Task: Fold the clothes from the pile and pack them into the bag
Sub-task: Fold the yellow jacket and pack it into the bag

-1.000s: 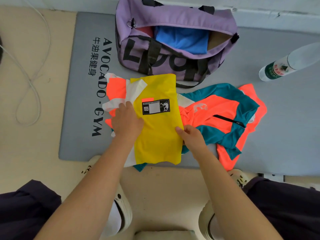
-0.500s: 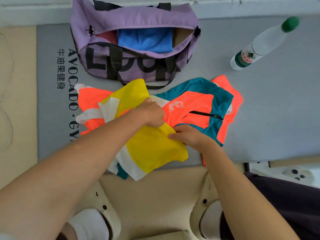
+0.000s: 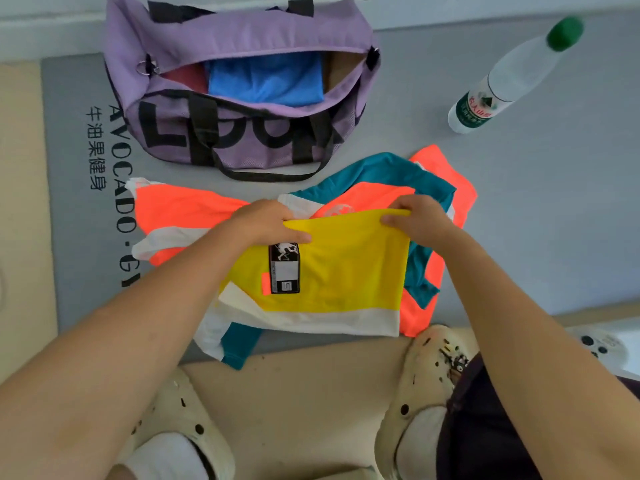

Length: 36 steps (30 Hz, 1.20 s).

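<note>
A yellow garment with a white band and a black label lies folded across the pile near the mat's front edge. My left hand pinches its far left corner and my right hand pinches its far right corner. Under it lie an orange and white garment on the left and a teal and orange garment on the right. The purple duffel bag stands open behind the pile, with a folded blue garment and something red inside.
A clear water bottle with a green cap lies on the grey gym mat at the right. My two cream clogs stand on the beige floor just below the mat. A white wall base runs behind the bag.
The yellow garment has been turned and spread crosswise. Both hands have moved up to its far edge and taken hold of its two corners.
</note>
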Tool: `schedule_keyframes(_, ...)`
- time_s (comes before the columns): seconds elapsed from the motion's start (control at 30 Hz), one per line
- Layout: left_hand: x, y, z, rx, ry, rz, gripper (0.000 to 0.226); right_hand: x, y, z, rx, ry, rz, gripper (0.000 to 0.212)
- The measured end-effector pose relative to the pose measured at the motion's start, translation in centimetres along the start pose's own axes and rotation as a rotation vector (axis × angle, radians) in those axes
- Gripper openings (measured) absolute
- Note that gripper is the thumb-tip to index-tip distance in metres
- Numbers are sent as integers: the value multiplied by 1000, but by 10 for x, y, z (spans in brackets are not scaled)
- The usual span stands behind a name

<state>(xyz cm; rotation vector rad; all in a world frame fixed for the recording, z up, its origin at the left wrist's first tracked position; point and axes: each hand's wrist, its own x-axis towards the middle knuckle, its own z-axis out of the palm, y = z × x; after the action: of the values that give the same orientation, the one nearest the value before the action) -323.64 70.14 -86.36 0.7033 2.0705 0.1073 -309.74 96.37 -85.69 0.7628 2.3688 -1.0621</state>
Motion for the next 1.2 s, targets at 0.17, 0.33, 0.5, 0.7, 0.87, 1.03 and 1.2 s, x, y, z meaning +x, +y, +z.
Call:
schedule_keyframes(0.17,-9,-34,2,-222,34,-72,41,-2,-3,17,157,118,80,25)
schedule_keyframes(0.33,-17,-46,13,-201,241,-110,56,-1,2,20,152,214,81,21)
schedule_keyframes(0.5,-34,-82,4,-409,3,-303,39,-6,4,25,310,182,214,40)
schedule_keyframes(0.7,-49,-101,23,-1291,412,-347,23,-9,1,18,347,73,222,16)
schedule_keyframes(0.87,-51,-99,46,-1295,290,-367,35,-12,-3,26,436,113,246,18)
schedule_keyframes(1.03,-62,-111,49,-1177,64,-341,26,-21,9,24,316,-22,253,13)
schedule_keyframes(1.2,-59,-94,54,-1337,475,-385,21,-29,7,35,484,150,236,22)
